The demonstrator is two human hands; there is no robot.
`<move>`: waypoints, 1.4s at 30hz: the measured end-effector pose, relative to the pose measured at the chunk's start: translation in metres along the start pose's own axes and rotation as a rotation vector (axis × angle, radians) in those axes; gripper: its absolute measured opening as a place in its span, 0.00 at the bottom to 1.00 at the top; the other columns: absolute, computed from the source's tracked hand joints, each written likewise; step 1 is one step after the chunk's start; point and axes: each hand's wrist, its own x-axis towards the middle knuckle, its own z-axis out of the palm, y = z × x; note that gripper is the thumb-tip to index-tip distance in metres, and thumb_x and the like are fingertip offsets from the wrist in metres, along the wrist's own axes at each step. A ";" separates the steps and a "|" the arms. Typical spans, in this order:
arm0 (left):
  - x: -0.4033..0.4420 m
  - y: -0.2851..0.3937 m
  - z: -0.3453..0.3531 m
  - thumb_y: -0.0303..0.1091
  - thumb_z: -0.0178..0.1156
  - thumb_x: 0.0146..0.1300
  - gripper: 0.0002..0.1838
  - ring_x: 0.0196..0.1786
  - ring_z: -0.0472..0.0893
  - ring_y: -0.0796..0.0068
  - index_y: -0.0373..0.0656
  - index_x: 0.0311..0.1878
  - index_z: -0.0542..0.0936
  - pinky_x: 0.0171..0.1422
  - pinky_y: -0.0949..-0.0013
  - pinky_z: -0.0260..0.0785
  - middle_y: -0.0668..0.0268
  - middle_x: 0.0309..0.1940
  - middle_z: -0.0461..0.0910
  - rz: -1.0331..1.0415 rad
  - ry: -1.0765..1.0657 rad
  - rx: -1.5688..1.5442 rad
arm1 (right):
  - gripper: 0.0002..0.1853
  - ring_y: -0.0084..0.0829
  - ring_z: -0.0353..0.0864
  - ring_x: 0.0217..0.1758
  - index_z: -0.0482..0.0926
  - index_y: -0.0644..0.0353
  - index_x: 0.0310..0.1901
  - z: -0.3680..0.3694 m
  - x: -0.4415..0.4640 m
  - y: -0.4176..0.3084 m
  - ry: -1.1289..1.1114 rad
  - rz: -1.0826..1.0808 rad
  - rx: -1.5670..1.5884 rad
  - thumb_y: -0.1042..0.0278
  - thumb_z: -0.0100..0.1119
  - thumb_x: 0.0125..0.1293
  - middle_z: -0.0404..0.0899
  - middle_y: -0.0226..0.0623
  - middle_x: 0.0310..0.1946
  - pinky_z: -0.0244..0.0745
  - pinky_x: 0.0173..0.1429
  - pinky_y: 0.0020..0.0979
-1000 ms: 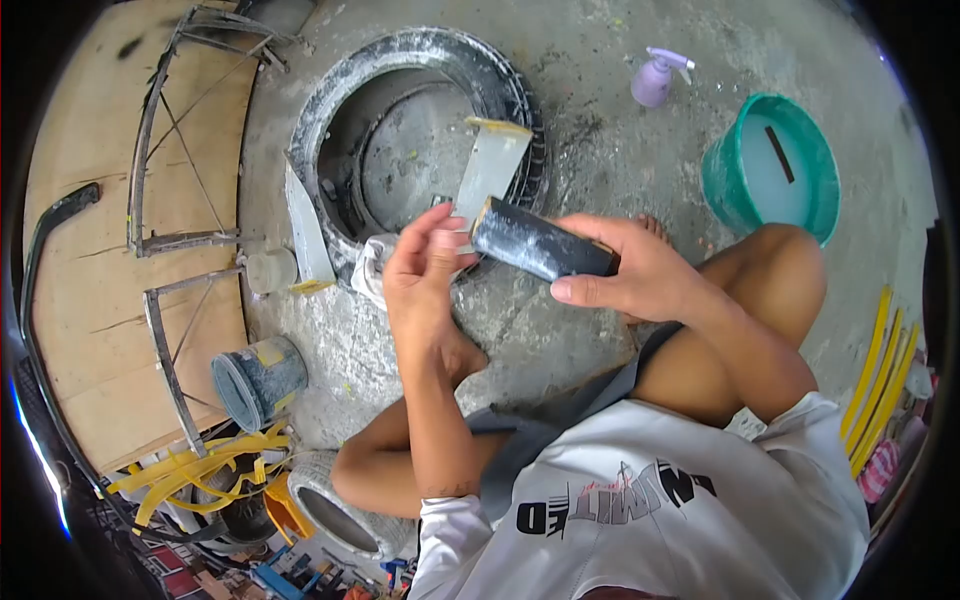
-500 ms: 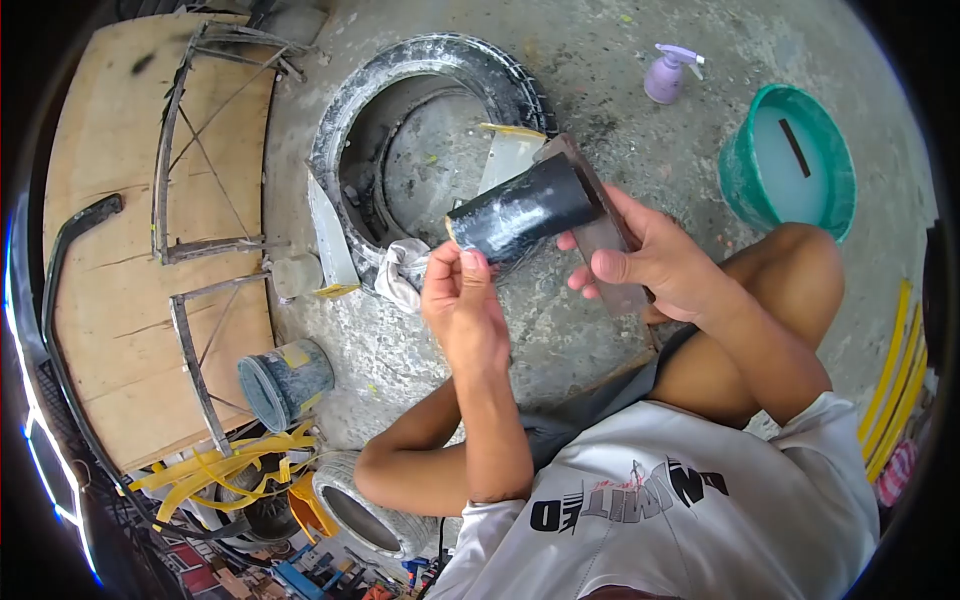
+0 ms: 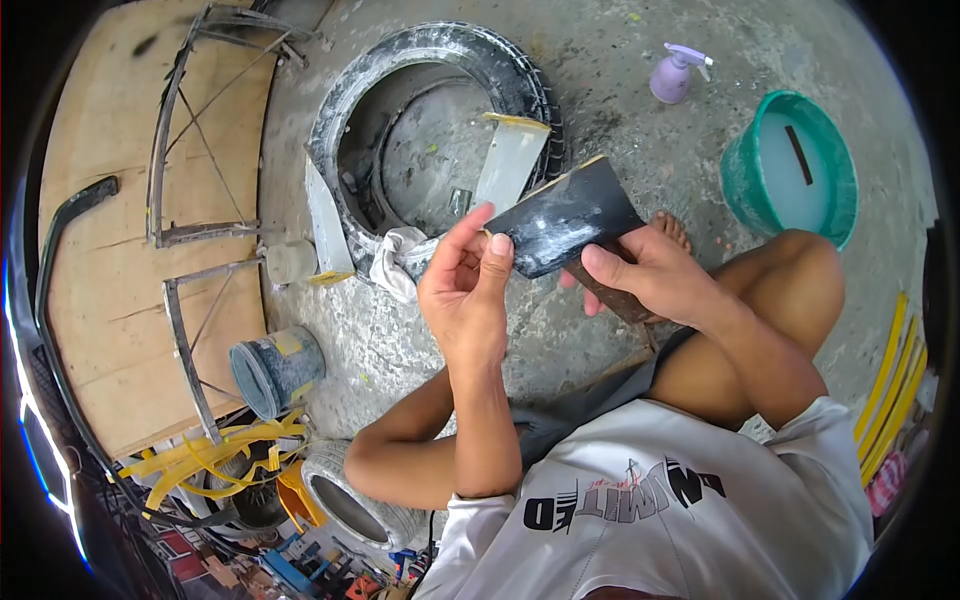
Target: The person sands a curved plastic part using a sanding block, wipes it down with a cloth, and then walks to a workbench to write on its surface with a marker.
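Observation:
A black, glossy sheet that looks like sandpaper [image 3: 565, 220], with a yellowish edge and whitish smears, is held up above the floor. My left hand [image 3: 465, 280] has its thumb and forefinger at the sheet's left end. My right hand [image 3: 660, 275] grips the right end, together with a flat brown block [image 3: 620, 298] underneath, mostly hidden by the sheet and fingers. Beyond the sheet, a pale grey panel [image 3: 510, 165] with a yellowish edge leans on a worn tire [image 3: 430, 45]. A white cloth [image 3: 398, 265] lies against the tire's near side.
A green basin [image 3: 745, 185] of cloudy water, with a dark strip in it, stands at right near a purple spray bottle [image 3: 672, 78]. At left are a grey bucket [image 3: 275, 370], metal frames [image 3: 160, 150] on a wooden board [image 3: 90, 300], and another tire [image 3: 345, 500].
The sandpaper has opened from a curled roll into a flatter sheet, now covering more of the block. My right hand has shifted its grip onto the sheet's end, and the block has tilted down.

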 end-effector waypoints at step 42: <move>-0.105 -0.048 -0.060 0.16 0.78 0.51 0.29 0.55 0.80 0.73 0.37 0.52 0.71 0.64 0.68 0.73 0.61 0.49 0.80 -0.081 0.046 -0.202 | 0.22 0.35 0.80 0.51 0.80 0.63 0.57 0.047 -0.012 0.062 -0.100 -0.234 -0.240 0.55 0.66 0.71 0.80 0.41 0.48 0.74 0.56 0.37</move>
